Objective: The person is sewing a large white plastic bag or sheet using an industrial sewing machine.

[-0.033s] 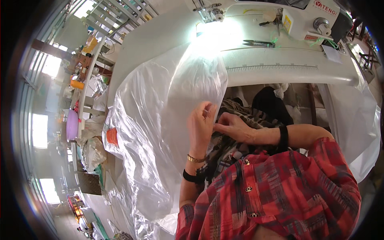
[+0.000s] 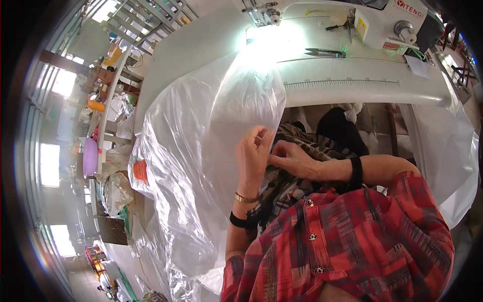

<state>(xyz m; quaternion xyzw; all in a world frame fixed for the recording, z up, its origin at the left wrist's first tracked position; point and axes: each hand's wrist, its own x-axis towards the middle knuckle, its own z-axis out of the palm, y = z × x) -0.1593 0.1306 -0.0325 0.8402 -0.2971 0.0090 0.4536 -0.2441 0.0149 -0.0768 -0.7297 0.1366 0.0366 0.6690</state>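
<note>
Our grip, left hand (image 2: 253,157) and right hand (image 2: 297,161), curled by plastic sheeting (image 2: 183,136), hiding any pinch; clamped or not, we couldn't tell.

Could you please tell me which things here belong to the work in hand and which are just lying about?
Likely in the work:
clear plastic sheet
left hand and right hand, near the sheet's edge
sewing machine

Probably lying about:
dark pointed tool
orange-red object
purple rounded object

Shirt (image 2: 347,236) red/dk-gry plaid; plastic sheet (image 2: 183,131) translucent wht; R wristband (image 2: 356,170) blk.
</note>
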